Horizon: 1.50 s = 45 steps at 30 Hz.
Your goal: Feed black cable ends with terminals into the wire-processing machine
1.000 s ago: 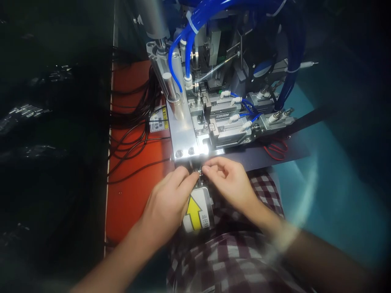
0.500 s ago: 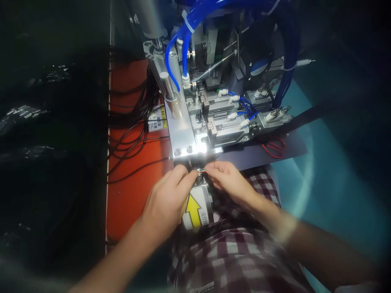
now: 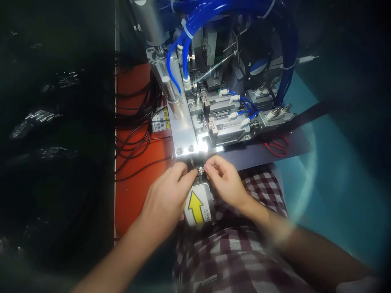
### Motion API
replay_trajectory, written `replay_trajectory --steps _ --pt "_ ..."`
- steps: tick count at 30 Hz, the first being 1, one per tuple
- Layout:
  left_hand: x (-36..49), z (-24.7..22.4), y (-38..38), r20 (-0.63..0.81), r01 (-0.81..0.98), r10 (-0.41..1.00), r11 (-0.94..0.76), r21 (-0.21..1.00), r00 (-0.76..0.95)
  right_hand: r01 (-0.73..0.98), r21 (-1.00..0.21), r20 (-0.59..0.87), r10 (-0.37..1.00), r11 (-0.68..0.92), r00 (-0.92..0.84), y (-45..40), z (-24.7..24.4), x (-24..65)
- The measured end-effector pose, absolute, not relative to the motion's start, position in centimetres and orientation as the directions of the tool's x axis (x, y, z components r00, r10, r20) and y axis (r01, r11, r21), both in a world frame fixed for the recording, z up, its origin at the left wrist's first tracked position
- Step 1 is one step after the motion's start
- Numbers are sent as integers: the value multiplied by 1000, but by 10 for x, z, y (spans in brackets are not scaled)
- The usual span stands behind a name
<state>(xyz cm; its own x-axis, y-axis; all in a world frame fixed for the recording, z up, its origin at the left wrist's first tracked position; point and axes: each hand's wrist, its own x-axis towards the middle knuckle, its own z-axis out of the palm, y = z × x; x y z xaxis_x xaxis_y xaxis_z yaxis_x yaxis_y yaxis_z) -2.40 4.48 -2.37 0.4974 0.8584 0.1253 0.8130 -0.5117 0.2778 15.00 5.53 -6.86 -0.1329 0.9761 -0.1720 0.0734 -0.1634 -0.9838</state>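
At the front edge of a metal machine [image 3: 186,134], both my hands meet over a small metal fixture [image 3: 200,179]. A few short, thin coloured wires [image 3: 201,169] lie across it, red and pale strands showing between my fingertips. My right hand [image 3: 227,179] pinches at their right end with thumb and forefinger. My left hand [image 3: 168,193] is closed, its thumb tip pressed at the fixture's left side; what its fingers hold is hidden. Just below is a rounded white cover [image 3: 206,199] with a yellow arrow [image 3: 196,207] pointing toward the fixture.
Thick blue air tubes [image 3: 210,12] arch over the machine's cylinders and slides. Black cables [image 3: 143,134] run across the orange-red surface [image 3: 134,207] at left. A loop of red wire [image 3: 277,146] lies on the dark plate at right. A checked cloth [image 3: 235,252] covers my lap.
My right hand has shifted slightly and its fingers are more bent beside the wires. My left hand stays in place at the fixture. The camera view has moved a little.
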Motion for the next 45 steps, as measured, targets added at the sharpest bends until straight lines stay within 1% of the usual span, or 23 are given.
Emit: replay_trajectory --steps 3,6,8,11,13,17,22,26,29,33,36,38,39,41,43,45 --pt "-25 -26 46 173 790 823 -568 230 541 71 -983 -178 973 -169 -146 56 -68 152" --pt "-24 -27 46 213 797 818 -571 194 534 82 -985 -164 979 -154 -125 57 -67 151" --pt "-22 -27 46 206 813 825 -559 163 526 1 -971 -235 963 -237 -134 58 -66 149" --pt "-22 -26 45 185 825 832 -549 136 523 -142 -916 -351 920 -376 -174 60 -64 149" --pt "-22 -25 45 180 828 834 -545 132 521 -179 -896 -370 906 -407 -206 61 -63 150" --pt "-21 -25 46 169 827 838 -542 147 519 -171 -910 -332 912 -377 -239 62 -65 150" --pt "-20 -26 46 209 827 833 -544 139 513 -170 -935 -284 945 -310 -162 58 -70 145" --pt "-19 -23 46 204 813 816 -569 123 541 -235 -910 -299 933 -342 -200 58 -72 143" --pt "-19 -21 47 197 806 809 -580 119 553 -247 -910 -282 933 -334 -224 59 -71 145" --pt "-16 -20 46 209 821 838 -541 182 505 -217 -930 -249 942 -297 -224 58 -69 148" --pt "-16 -22 44 195 834 865 -499 237 463 -90 -980 -160 973 -177 -167 55 -68 148" --pt "-16 -25 44 185 837 876 -480 263 445 -15 -993 -113 987 -116 -117 54 -68 148" --pt "-16 -26 44 186 834 879 -476 278 439 -11 -993 -119 987 -121 -103 54 -68 147" --pt "-17 -28 47 188 823 883 -469 319 431 -83 -975 -195 975 -205 -110 55 -68 146" --pt "-19 -29 49 187 802 885 -465 374 426 -165 -941 -271 950 -295 -157 56 -69 145" --pt "-24 -29 48 165 769 886 -458 445 433 -192 -926 -289 937 -326 -195 58 -69 146"
